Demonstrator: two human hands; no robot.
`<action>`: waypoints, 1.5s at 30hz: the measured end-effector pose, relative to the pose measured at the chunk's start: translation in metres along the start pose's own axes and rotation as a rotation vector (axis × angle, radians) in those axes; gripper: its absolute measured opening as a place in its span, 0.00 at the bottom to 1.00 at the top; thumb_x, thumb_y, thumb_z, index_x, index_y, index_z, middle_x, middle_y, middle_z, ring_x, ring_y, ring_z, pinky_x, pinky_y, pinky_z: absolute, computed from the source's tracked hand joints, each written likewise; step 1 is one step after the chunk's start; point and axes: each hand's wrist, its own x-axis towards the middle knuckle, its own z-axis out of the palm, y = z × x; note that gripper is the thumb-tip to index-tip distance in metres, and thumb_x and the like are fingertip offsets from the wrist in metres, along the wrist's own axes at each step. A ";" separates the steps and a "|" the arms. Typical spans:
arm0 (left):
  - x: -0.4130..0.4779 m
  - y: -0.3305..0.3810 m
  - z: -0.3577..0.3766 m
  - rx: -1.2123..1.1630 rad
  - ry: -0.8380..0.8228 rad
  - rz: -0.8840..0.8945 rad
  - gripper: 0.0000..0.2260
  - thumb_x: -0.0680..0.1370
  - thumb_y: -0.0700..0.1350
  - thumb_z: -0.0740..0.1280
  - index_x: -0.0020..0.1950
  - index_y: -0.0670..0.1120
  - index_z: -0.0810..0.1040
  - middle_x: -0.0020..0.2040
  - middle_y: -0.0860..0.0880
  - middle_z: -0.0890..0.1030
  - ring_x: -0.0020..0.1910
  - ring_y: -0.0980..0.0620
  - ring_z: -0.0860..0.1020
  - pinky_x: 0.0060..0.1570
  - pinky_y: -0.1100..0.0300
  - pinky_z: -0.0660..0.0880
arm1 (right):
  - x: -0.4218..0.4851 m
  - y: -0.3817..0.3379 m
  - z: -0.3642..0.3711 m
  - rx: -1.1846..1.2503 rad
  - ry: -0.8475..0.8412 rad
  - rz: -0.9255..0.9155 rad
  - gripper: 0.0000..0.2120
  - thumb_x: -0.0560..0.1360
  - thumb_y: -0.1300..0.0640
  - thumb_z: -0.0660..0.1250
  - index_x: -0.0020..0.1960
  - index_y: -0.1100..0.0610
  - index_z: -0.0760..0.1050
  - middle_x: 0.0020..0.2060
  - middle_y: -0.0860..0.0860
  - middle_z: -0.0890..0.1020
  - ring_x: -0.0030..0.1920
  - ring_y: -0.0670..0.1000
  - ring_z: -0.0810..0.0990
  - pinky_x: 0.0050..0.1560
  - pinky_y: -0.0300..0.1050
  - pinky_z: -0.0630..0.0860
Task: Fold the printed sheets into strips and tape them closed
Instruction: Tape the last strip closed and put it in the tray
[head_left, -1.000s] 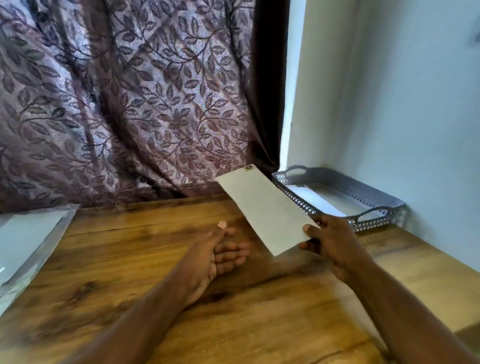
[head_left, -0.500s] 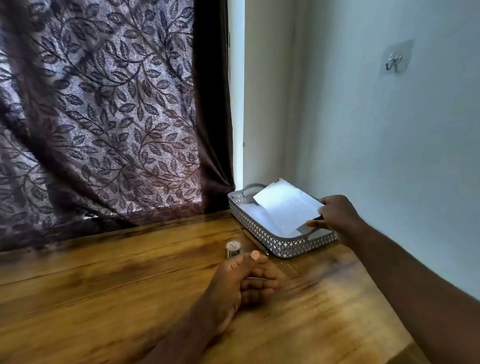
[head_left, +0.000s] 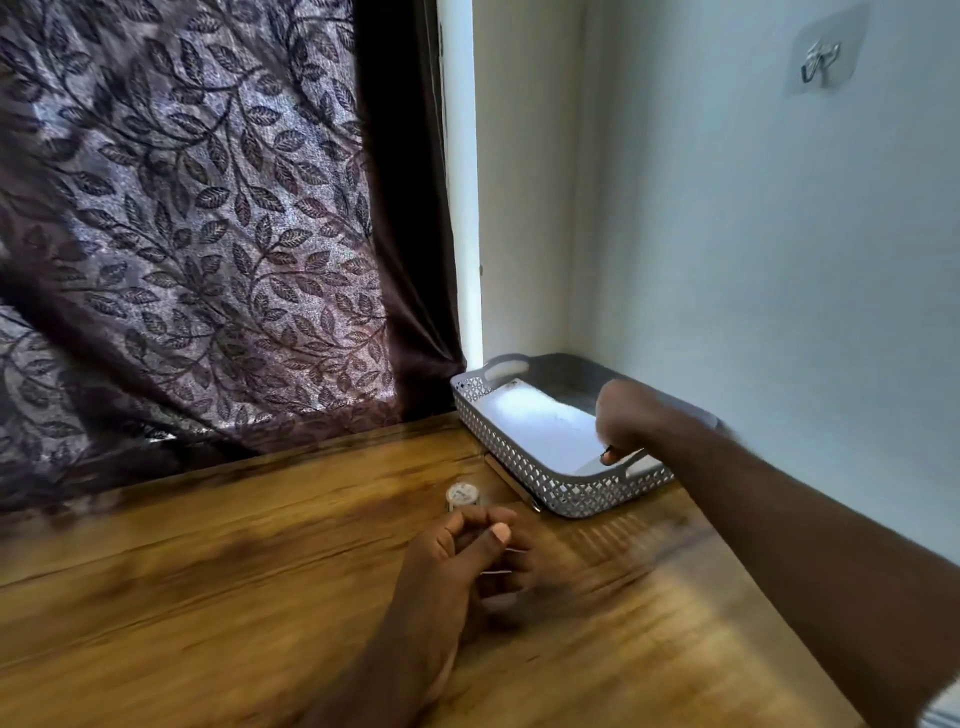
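Note:
A white folded paper strip (head_left: 540, 428) lies inside the grey perforated tray (head_left: 566, 491) at the table's back right corner. My right hand (head_left: 631, 418) reaches over the tray, its fingers curled down and pinching the strip's near end. My left hand (head_left: 475, 556) rests on the wooden table (head_left: 234, 597) in front of the tray, with its fingers loosely curled and nothing visible in them. A small roll of tape (head_left: 461, 493) stands just beyond the left fingertips.
A thin dark stick-like object (head_left: 511, 483) lies along the tray's left side. A leaf-patterned curtain (head_left: 208, 234) hangs behind the table. The white wall on the right carries a stick-on hook (head_left: 821, 57). The table's right edge runs under my right forearm.
My right hand carried the folded strip rightward and lowered it into the tray, where it now lies flat. My view swung right. The left hand stayed on the table and its fingers curled in.

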 end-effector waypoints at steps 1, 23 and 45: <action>0.001 0.000 0.000 0.007 0.031 0.023 0.08 0.77 0.40 0.70 0.54 0.39 0.81 0.47 0.38 0.85 0.38 0.46 0.83 0.34 0.56 0.79 | -0.001 -0.002 0.004 -0.094 0.025 -0.008 0.10 0.75 0.69 0.65 0.37 0.60 0.70 0.34 0.56 0.77 0.30 0.52 0.78 0.23 0.39 0.72; 0.022 -0.002 -0.017 0.669 0.398 0.244 0.14 0.75 0.40 0.74 0.54 0.56 0.76 0.49 0.56 0.81 0.42 0.68 0.79 0.43 0.70 0.73 | -0.055 -0.037 0.067 -0.454 0.132 -0.535 0.23 0.80 0.53 0.61 0.74 0.52 0.66 0.62 0.56 0.75 0.57 0.61 0.79 0.49 0.53 0.74; 0.063 -0.004 -0.028 1.322 0.345 0.245 0.16 0.79 0.50 0.65 0.67 0.56 0.73 0.64 0.51 0.78 0.60 0.47 0.78 0.56 0.53 0.75 | -0.081 -0.048 0.131 -0.598 0.230 -0.596 0.13 0.81 0.64 0.55 0.61 0.63 0.74 0.59 0.61 0.77 0.54 0.60 0.81 0.49 0.53 0.78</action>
